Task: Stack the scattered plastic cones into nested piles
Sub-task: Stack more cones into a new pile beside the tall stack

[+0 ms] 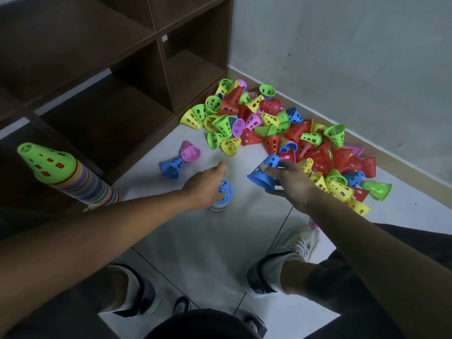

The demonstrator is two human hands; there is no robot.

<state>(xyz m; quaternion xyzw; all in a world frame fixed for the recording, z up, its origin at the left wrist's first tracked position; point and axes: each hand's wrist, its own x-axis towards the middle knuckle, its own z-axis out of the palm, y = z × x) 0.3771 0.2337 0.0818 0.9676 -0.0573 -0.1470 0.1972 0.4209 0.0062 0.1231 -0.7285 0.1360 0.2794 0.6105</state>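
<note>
At far left a tall nested pile (80, 177), capped by a green cone, leans in front of the dark shelf unit (117, 77), whose open compartments show nothing inside as far as the dim light lets me tell. Further right two loose cones, a blue one (171, 167) and a pink one (191, 150), lie on their sides on the floor (220, 241). The left hand (208, 183) rests on the top of a short pile (221, 196) standing on the floor, its grip loosely curled round the blue cone at the top, apparently steadying it. Just to the right, the right hand (288, 183) pinches a single blue cone (264, 173) by its wall, held tilted in the air, wide mouth down and left. The step in hand looks like adding this cone to the short pile; that calls for swinging it over the top, levelling it, and pressing it down. At right, the unsorted heap (281, 128) fills the corner against the wall.
</note>
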